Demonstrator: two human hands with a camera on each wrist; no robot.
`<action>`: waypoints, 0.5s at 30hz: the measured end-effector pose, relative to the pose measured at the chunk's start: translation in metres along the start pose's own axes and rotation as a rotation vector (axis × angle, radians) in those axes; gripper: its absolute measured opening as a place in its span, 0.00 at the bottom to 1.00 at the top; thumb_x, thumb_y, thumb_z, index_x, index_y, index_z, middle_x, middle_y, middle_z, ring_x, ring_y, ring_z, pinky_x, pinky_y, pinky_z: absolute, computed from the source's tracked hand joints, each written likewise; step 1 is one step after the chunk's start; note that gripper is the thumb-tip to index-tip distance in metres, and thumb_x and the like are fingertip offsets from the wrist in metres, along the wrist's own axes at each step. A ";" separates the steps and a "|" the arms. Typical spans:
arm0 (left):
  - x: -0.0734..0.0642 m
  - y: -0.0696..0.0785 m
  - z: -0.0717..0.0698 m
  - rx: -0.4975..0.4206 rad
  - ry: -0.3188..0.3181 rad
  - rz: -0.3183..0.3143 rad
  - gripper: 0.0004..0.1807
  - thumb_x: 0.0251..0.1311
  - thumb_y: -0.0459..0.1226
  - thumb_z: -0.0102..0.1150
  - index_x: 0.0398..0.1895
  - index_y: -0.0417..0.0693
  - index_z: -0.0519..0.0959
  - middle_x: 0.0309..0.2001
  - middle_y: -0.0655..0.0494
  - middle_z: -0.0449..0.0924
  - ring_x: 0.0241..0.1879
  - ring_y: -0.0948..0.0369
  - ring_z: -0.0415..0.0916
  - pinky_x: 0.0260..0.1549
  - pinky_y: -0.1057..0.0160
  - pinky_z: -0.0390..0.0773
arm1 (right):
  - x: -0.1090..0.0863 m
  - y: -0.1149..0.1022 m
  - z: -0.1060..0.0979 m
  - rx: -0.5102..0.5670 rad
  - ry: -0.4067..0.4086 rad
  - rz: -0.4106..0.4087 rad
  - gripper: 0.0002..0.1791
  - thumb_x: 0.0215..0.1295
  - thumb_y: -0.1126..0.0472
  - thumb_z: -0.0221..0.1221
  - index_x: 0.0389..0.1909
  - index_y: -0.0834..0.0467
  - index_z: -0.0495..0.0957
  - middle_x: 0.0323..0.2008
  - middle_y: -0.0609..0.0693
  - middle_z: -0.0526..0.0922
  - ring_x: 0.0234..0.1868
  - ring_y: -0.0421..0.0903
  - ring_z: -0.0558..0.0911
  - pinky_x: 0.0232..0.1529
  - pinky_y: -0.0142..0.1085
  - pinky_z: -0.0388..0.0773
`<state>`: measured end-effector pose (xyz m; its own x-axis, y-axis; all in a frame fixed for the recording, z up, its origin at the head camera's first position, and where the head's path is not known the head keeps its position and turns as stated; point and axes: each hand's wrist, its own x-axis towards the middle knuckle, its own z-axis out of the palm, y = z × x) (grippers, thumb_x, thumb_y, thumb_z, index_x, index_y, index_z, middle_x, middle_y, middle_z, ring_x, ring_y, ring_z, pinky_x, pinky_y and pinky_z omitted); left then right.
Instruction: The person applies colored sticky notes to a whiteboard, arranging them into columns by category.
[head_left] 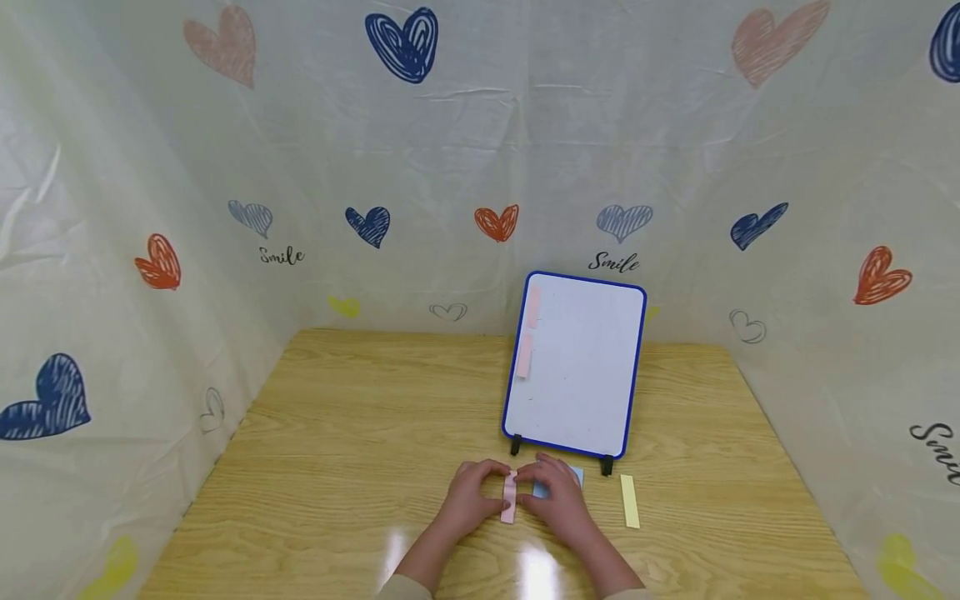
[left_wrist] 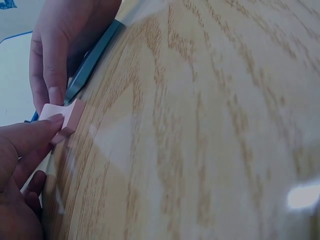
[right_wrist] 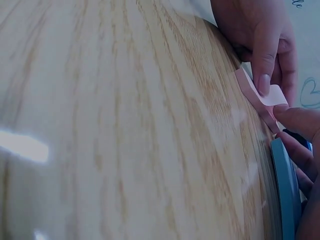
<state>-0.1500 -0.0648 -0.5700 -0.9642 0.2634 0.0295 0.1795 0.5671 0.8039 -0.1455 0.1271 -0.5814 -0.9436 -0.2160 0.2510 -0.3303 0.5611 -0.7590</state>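
Note:
A slim pink sticky note pad [head_left: 509, 510] lies upright in the head view, between my two hands. My left hand [head_left: 467, 500] pinches its left side with thumb and fingers; in the left wrist view the thumb presses on the top sheet. From the other side my right hand [head_left: 559, 497] grips the same pad, its thumb on the top sheet in the right wrist view. That top sheet [right_wrist: 274, 95] bows upward between the fingertips. A thick blue sticky note pad [head_left: 577, 476] sits under my right hand, which partly hides it.
A blue-framed whiteboard [head_left: 581, 367] stands tilted on black feet [head_left: 607, 465] behind my hands. Two pink strips [head_left: 524, 357] stick along its left side. To the right lies a narrow yellow pad [head_left: 630, 502]. A heart-printed curtain [head_left: 420, 150] surrounds the wooden table [head_left: 337, 450].

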 end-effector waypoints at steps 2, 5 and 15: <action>0.000 0.000 0.000 0.003 -0.002 0.002 0.23 0.44 0.34 0.77 0.46 0.54 0.82 0.45 0.61 0.79 0.49 0.55 0.69 0.51 0.50 0.70 | 0.001 -0.001 0.002 -0.022 0.019 0.005 0.12 0.45 0.62 0.74 0.32 0.49 0.86 0.41 0.41 0.85 0.61 0.59 0.73 0.62 0.61 0.56; -0.001 0.000 -0.001 0.007 -0.002 0.009 0.23 0.43 0.35 0.78 0.46 0.54 0.82 0.45 0.62 0.79 0.49 0.55 0.69 0.51 0.51 0.70 | 0.002 -0.003 0.004 -0.035 0.033 0.023 0.10 0.44 0.63 0.75 0.29 0.48 0.87 0.40 0.40 0.85 0.60 0.59 0.73 0.61 0.63 0.56; -0.002 -0.001 -0.002 0.049 -0.032 0.051 0.33 0.34 0.40 0.83 0.50 0.53 0.81 0.48 0.63 0.80 0.49 0.58 0.67 0.51 0.53 0.70 | 0.004 -0.004 0.006 -0.083 0.034 0.054 0.10 0.46 0.64 0.74 0.23 0.43 0.87 0.39 0.38 0.84 0.60 0.57 0.73 0.59 0.65 0.56</action>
<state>-0.1491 -0.0678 -0.5697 -0.9471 0.3170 0.0498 0.2380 0.5899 0.7716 -0.1483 0.1188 -0.5809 -0.9598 -0.1570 0.2328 -0.2786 0.6357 -0.7199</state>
